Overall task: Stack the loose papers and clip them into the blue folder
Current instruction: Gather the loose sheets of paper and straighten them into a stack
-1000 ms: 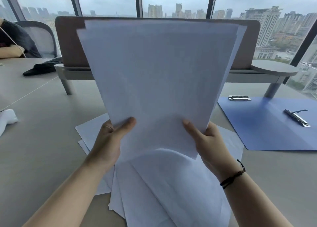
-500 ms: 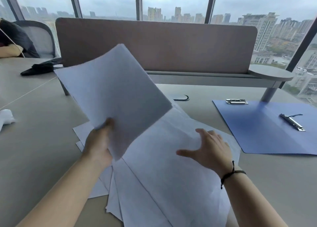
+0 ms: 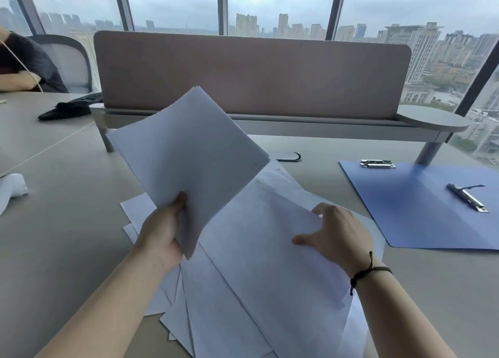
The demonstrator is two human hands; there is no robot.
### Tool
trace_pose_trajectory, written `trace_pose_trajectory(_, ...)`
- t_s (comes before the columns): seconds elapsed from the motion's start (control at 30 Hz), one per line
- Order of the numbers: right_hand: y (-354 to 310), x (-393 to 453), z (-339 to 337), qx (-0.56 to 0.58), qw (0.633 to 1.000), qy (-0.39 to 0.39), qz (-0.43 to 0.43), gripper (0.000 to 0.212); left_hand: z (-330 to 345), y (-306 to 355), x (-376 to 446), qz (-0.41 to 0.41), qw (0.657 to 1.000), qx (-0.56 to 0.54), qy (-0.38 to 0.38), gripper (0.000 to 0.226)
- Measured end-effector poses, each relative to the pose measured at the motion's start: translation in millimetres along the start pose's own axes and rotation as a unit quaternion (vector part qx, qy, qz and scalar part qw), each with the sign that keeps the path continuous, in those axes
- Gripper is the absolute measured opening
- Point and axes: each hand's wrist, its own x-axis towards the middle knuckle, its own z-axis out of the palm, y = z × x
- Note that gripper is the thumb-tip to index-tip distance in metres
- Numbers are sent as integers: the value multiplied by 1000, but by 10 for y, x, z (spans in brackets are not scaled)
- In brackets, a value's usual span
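My left hand [image 3: 163, 232] grips a stack of white papers [image 3: 189, 155] by its near corner and holds it tilted above the table. Under it, several loose white sheets [image 3: 251, 290] lie fanned out on the grey table. My right hand [image 3: 334, 236] rests on the top loose sheet, fingers curled over its right edge; a black cord is on that wrist. The blue folder [image 3: 421, 209] lies open and flat at the right, apart from both hands. It has a metal clip [image 3: 468, 197] on its right half and another metal clip [image 3: 376, 164] at its far edge.
A pinkish desk divider [image 3: 251, 71] on metal legs crosses the back of the table. A black cable grommet [image 3: 290, 157] sits behind the papers. A white object [image 3: 10, 190] lies at the left edge and a black cloth [image 3: 67, 109] at the far left. A seated person [image 3: 24, 68] is at back left.
My right hand let go of the held stack and came down onto the loose sheets. My left hand lowered the stack and swung it to the left.
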Motion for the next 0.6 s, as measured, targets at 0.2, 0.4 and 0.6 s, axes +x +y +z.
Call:
trace_pose_trajectory(0.2, 22, -58, -10, 24, 999, 32, 3, 64, 1, -4, 14, 35, 999, 36, 6, 26)
trace_pose_trajectory(0.4, 91, 5, 26, 206, 977, -55, 27, 22, 41, -2, -42, 55, 995, 84, 14, 18)
trace_pose_trajectory(0.6, -16, -82, -69, 574, 816, -41, 54, 25, 104, -36, -92, 114, 982, 150, 24, 11)
